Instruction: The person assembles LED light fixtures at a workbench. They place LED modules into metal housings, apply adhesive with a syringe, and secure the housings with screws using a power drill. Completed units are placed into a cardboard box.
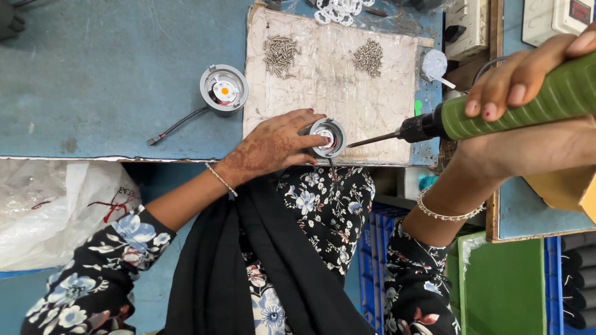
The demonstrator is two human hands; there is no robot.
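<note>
My left hand grips a small round metal lamp housing at the front edge of a worn white work board. My right hand is wrapped around a green electric screwdriver, held level. Its bit points left, with the tip a short way right of the housing and apart from it. A second round housing with an orange centre and a black cable lies on the blue table, left of the board.
Two heaps of screws lie on the board's far part. White plastic rings sit at the far edge. A clear plastic bag hangs at lower left. Blue crates and a green bin stand below the table at right.
</note>
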